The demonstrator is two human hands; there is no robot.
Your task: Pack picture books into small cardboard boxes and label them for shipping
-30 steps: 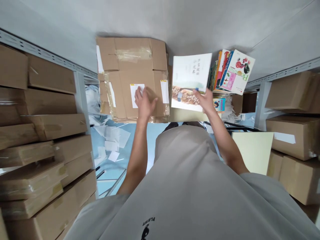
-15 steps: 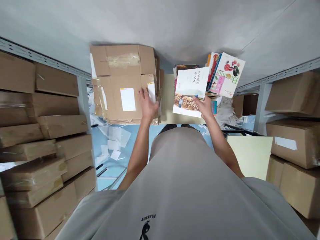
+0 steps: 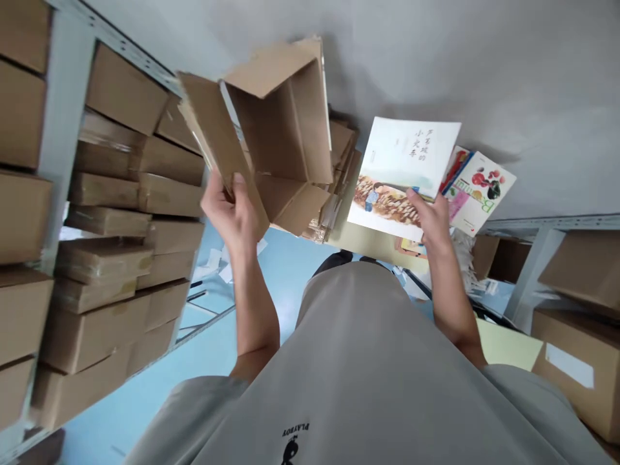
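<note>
A cardboard box (image 3: 271, 135) was held up by one flap in the closed grip of the left hand (image 3: 232, 210), opened out and seen empty; a picture book (image 3: 402, 177) was pinched in the right hand (image 3: 431, 219), not yet placed inside; packing was judged barely begun

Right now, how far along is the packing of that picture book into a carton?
Done: the cardboard carton is lifted off the stack of flattened boxes and opened, its inside empty. In hand: the left hand has a grip on one flap, and the right hand holds the picture book. Left: the book is not inside yet, and the flaps are still open.
</note>
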